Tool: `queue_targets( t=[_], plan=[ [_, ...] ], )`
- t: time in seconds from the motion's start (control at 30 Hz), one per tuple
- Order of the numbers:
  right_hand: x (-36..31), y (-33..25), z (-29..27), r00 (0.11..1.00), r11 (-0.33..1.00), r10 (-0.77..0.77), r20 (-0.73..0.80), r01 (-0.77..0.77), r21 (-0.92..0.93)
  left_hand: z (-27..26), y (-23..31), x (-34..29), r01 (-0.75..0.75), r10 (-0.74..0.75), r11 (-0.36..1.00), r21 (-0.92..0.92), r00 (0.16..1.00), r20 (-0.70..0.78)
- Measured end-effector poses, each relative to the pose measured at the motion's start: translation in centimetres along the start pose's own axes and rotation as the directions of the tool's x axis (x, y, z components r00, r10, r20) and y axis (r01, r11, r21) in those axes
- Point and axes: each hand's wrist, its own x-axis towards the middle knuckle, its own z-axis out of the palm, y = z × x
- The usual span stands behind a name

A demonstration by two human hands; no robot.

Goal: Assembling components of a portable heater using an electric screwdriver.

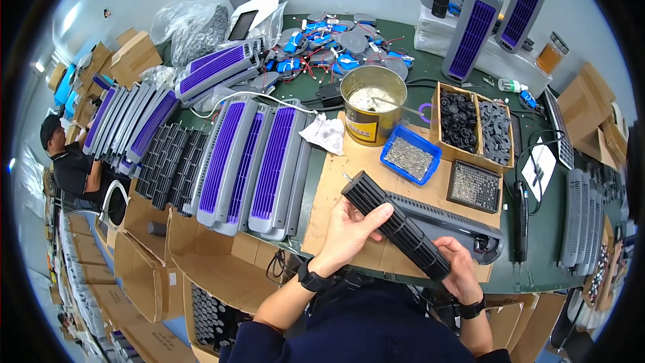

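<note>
A black ribbed cross-flow fan wheel [402,230] lies slantwise between my two hands, a thin metal shaft sticking out of its upper left end. My left hand [346,234] is closed round the upper part, thumb on top. The fingers of my right hand [459,267] wrap the lower right end. Just behind the wheel, a long grey fan housing [440,218] rests on the cardboard sheet [329,212]. Part of the housing is hidden by the wheel. Beyond it sit a blue tray of small screws [408,156] and a black tray of small metal parts [474,187].
A metal can [366,121] stands behind the blue tray, beside a divided wooden box [505,154] of black and grey parts. At right lies a black electric screwdriver [521,222]. Purple-grilled fan housings [275,168] crowd the left; wired motors [349,42] are heaped behind. A person [70,165] sits far left.
</note>
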Motion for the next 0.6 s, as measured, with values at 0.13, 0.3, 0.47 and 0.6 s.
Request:
queue_targets(
  t=[0.13, 0.3, 0.47, 0.6],
  plan=[
    [0.09, 0.34, -0.52, 0.994, 0.93, -0.105, -0.029, 0.088, -0.358, 0.43, -0.15, -0.2, -0.041, 0.044, 0.996, 0.076, 0.998, -0.038],
    [0.12, -0.4, -0.01, 0.995, 0.975, -0.012, -0.098, -0.01, -0.222, 0.26, -0.11, -0.21, -0.031, 0.039, 0.977, 0.212, 0.999, -0.034],
    [0.09, -0.3, -0.29, 0.999, 0.984, -0.015, -0.042, 0.007, -0.178, 0.18, -0.44, -0.36, -0.098, 0.117, 0.964, 0.246, 0.991, -0.064],
    [0.17, -0.41, -0.26, 0.999, 0.982, 0.001, -0.032, -0.007, -0.187, 0.24, -0.37, -0.41, -0.108, 0.132, 0.958, 0.265, 0.989, -0.074]
  ],
)
